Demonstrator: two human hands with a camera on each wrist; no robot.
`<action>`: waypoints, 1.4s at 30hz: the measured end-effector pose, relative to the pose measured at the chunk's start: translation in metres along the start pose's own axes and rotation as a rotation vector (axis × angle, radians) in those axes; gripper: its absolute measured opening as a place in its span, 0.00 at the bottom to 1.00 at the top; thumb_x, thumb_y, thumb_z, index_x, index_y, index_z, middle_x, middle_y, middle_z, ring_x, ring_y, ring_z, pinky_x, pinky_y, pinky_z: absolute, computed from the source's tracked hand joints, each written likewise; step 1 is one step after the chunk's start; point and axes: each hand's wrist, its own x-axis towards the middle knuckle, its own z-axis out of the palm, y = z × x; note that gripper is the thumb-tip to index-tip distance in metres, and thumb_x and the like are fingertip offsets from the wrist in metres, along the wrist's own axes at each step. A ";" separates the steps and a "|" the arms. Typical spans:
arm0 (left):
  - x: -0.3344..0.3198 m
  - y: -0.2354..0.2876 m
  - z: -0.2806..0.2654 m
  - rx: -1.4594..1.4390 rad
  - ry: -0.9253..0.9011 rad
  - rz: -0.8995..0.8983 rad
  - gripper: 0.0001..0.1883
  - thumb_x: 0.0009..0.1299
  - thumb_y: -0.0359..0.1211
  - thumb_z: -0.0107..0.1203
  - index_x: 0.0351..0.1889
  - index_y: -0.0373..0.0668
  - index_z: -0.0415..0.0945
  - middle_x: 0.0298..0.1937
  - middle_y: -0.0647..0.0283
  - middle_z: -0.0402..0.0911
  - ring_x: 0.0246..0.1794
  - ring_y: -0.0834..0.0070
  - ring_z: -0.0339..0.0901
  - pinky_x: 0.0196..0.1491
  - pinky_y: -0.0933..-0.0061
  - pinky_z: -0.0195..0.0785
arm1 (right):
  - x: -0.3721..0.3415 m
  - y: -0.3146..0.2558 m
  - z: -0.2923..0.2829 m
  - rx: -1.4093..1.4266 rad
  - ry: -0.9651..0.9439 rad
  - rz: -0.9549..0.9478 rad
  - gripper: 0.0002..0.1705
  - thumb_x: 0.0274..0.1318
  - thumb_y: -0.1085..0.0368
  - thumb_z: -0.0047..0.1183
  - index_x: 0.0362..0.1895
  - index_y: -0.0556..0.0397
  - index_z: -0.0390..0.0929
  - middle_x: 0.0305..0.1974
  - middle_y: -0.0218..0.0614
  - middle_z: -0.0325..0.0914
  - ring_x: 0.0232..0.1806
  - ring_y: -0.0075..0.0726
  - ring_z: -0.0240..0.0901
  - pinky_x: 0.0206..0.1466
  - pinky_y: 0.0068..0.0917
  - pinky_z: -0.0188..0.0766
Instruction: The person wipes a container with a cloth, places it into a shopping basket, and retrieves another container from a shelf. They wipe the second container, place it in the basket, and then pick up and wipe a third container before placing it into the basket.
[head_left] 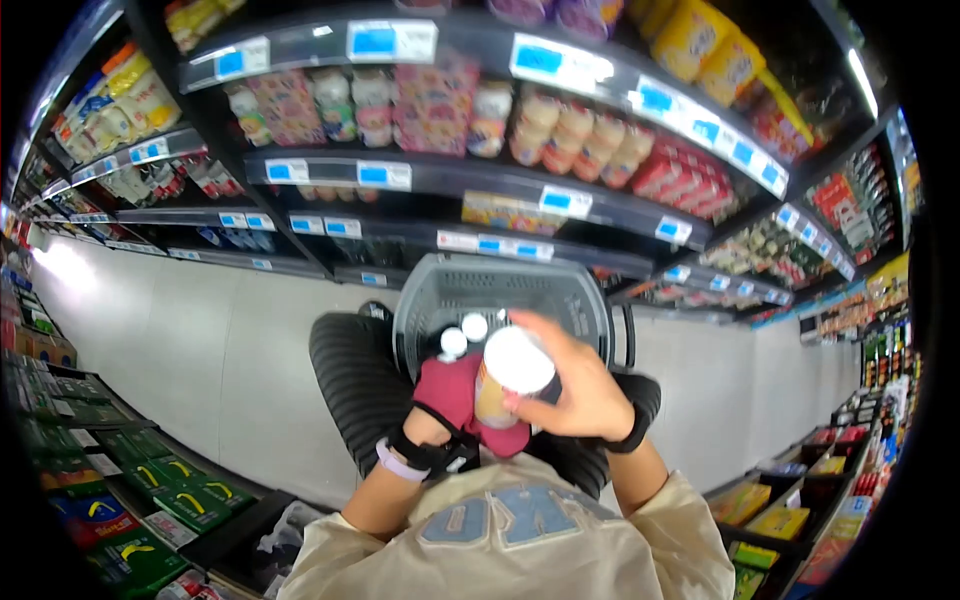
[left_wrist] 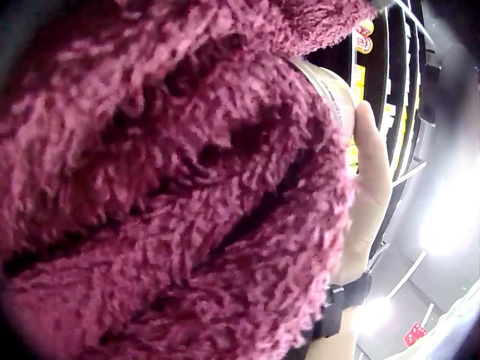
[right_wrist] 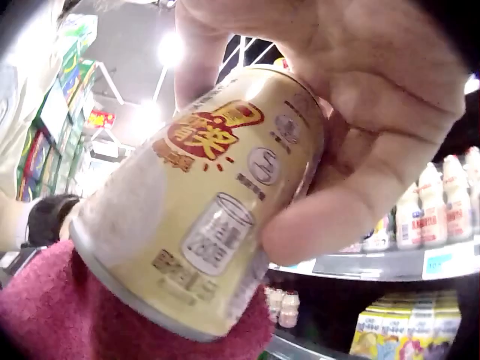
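Observation:
A yellow-beige can (right_wrist: 202, 187) with a white lid (head_left: 518, 362) is held upright over my lap in the head view. My bare right hand (head_left: 580, 385) grips it near the top, thumb on one side and fingers on the other. A fuzzy maroon glove covers my left hand (head_left: 450, 390), which wraps the lower part of the can. In the left wrist view the gloved fingers (left_wrist: 195, 165) fill most of the picture, folded, with a sliver of the can (left_wrist: 334, 94) beyond them. The glove lies against the can's base in the right wrist view.
A grey shopping basket (head_left: 500, 268) stands between my knees, with white-capped containers (head_left: 474, 326) inside. Ahead rise store shelves (head_left: 440, 165) of bottles and boxes. Green cartons (head_left: 180, 485) are stacked behind on the left, and shelved packs (head_left: 780, 520) stand behind on the right.

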 end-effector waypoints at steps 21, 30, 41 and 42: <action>0.012 -0.045 -0.178 0.790 0.222 -0.007 0.20 0.62 0.39 0.60 0.52 0.46 0.78 0.49 0.55 0.80 0.54 0.58 0.75 0.58 0.61 0.60 | 0.273 -0.198 -0.061 0.234 0.196 -0.172 0.40 0.49 0.45 0.67 0.52 0.68 0.70 0.35 0.41 0.79 0.25 0.22 0.72 0.21 0.16 0.66; 0.006 -0.115 -0.233 0.083 0.189 -0.085 0.35 0.64 0.41 0.63 0.68 0.44 0.64 0.68 0.54 0.66 0.69 0.59 0.62 0.71 0.64 0.51 | 0.451 -0.216 -0.033 -0.172 0.416 0.149 0.29 0.38 0.48 0.74 0.31 0.63 0.83 0.27 0.41 0.82 0.18 0.29 0.74 0.21 0.26 0.69; 0.015 -0.146 -0.238 0.064 0.257 -0.084 0.34 0.70 0.40 0.56 0.72 0.43 0.55 0.68 0.58 0.65 0.69 0.65 0.61 0.72 0.68 0.49 | 0.599 -0.124 -0.058 -0.149 0.434 0.219 0.21 0.43 0.52 0.73 0.33 0.52 0.82 0.22 0.31 0.77 0.14 0.21 0.64 0.15 0.19 0.62; 0.017 -0.148 -0.238 0.159 0.299 -0.058 0.32 0.71 0.35 0.55 0.71 0.42 0.56 0.66 0.59 0.67 0.67 0.67 0.64 0.69 0.70 0.54 | 0.607 -0.117 -0.059 -0.142 0.481 0.193 0.21 0.42 0.52 0.74 0.32 0.53 0.82 0.23 0.31 0.77 0.15 0.20 0.64 0.15 0.20 0.65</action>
